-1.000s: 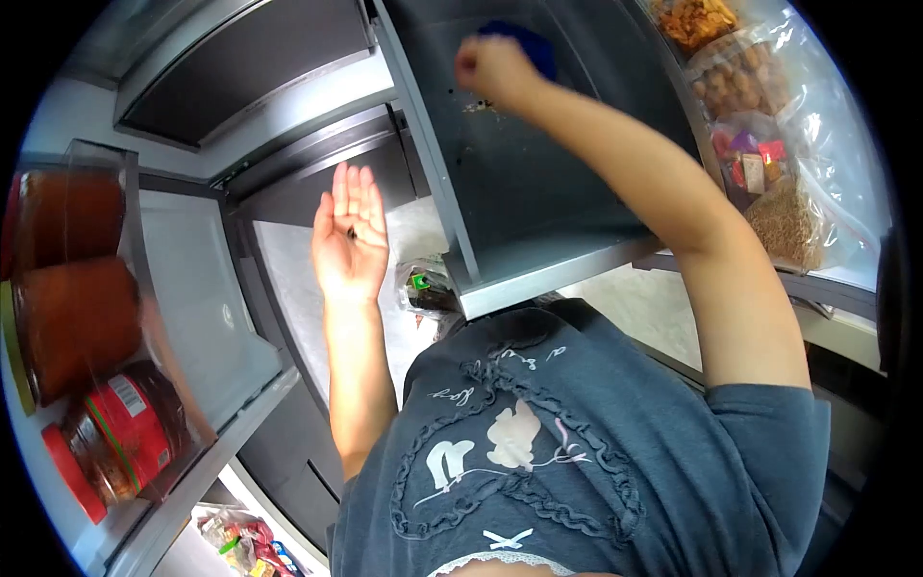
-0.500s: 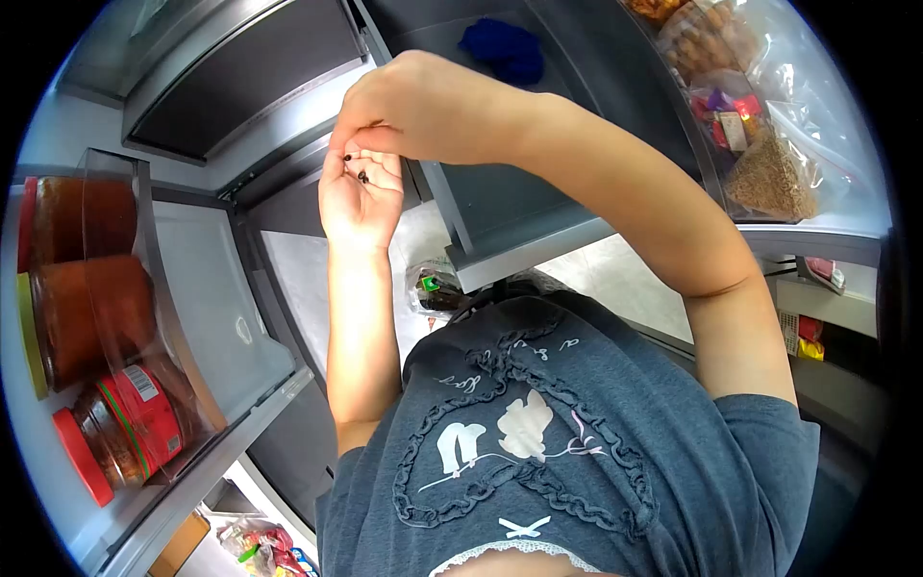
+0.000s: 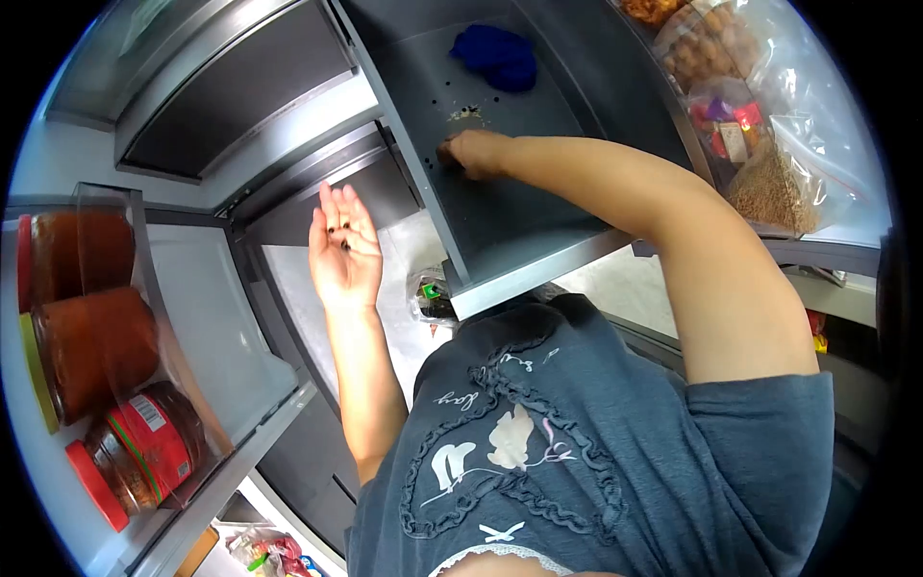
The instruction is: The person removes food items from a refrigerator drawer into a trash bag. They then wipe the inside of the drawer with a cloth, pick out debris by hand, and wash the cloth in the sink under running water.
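My left hand (image 3: 346,255) is palm up beside the drawer, fingers stretched out, with a few small dark bits (image 3: 345,244) lying on it. My right hand (image 3: 476,154) reaches down into the pulled-out grey drawer (image 3: 500,236), fingers drawn together at its floor near the left wall. Whatever is between those fingertips is too small or hidden to name. Several dark specks and a patch of pale crumbs (image 3: 467,112) are scattered on the drawer floor just beyond my right hand. A crumpled dark blue cloth (image 3: 495,58) lies farther back in the drawer.
On the left, an open fridge door holds jars, one with a red lid (image 3: 96,486). Bagged foods (image 3: 769,188) fill the right door shelf. A second drawer front (image 3: 255,87) is at upper left. On the floor sits a plastic bag (image 3: 430,293).
My right hand has moved from above my left palm down into the drawer. My left hand has shifted lower and slightly left, with dark bits still on it.
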